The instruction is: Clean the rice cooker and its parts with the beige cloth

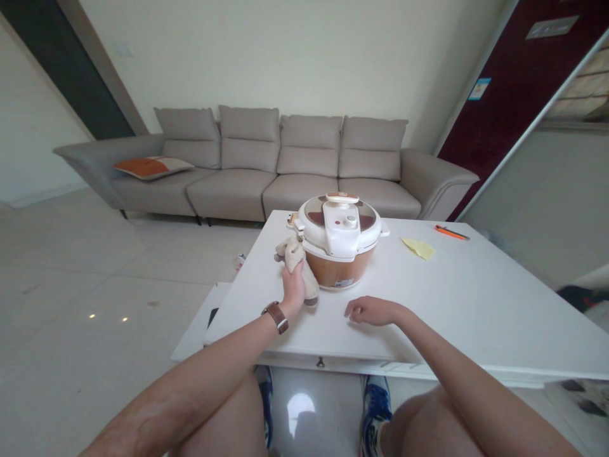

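Note:
A brown and white electric pressure cooker stands with its lid on, on the white table. My left hand, with a brown watch on the wrist, is closed around a beige cloth held against the cooker's left side. My right hand rests on the tabletop in front of the cooker, fingers loosely curled and apart, holding nothing.
A yellow cloth and an orange-handled tool lie on the table's far right. A grey sofa with an orange cushion stands behind. Tiled floor spreads to the left. My knees and blue shoes are under the table's near edge.

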Available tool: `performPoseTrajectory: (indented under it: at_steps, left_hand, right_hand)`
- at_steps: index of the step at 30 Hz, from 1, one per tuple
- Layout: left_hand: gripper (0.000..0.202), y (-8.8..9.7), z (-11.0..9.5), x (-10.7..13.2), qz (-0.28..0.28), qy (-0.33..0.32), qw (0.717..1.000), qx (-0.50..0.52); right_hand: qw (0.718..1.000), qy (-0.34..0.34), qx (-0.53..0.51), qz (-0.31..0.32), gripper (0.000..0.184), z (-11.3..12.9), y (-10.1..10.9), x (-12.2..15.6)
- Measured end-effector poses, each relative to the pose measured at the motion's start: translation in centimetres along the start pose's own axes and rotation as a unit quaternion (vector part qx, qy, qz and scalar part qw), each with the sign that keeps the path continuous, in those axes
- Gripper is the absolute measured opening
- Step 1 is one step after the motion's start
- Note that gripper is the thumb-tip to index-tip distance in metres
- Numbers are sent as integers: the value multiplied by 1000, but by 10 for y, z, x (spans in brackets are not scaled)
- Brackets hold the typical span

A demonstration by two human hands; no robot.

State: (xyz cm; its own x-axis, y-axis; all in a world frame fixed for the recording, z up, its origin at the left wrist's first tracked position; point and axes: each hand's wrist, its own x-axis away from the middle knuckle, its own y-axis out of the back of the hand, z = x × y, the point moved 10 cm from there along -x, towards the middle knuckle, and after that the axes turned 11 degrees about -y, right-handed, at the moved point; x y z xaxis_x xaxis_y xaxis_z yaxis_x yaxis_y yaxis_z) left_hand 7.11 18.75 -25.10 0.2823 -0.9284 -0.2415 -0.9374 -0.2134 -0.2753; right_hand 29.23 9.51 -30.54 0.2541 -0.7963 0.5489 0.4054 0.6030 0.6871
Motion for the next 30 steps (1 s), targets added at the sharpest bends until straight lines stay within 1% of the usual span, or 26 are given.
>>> performPoseTrajectory:
  at_steps: [5,8,11,15,18,21,23,25,27,30]
  left_hand:
    - [38,-7,-13,29,29,7,1000,-2]
    - [38,-8,-17,33,36,18,999,6]
    - [39,-3,-15,22,18,35,999,18]
    - [40,7,-2,-9,-16,53,998,30]
    - [42,11,6,-33,-8,40,999,16]
    - [41,11,10,-48,8,20,1000,-1]
    - [39,10,11,-51,11,12,1000,-8]
    - [38,8,10,-49,8,1,1000,-6]
    - [39,6,8,-42,-2,-4,1000,0]
    - [41,3,6,-27,-17,6,1000,0]
  right_hand:
    - [1000,5,8,2,40,5,-1,-2]
    - [1000,9,9,3,40,6,-2,-3]
    - [1000,11,10,2,39,6,-3,-3]
    - [1000,8,13,2,39,7,-3,-2]
    - [1000,10,17,-4,38,8,-3,-1]
    - [1000,15,16,-5,36,9,-3,1]
    - [1000,15,16,-9,36,7,-3,3]
    - [1000,14,14,-11,36,4,-2,4]
    - [1000,12,11,-11,36,1,-2,6]
    - [1000,9,7,-7,38,-3,-1,7]
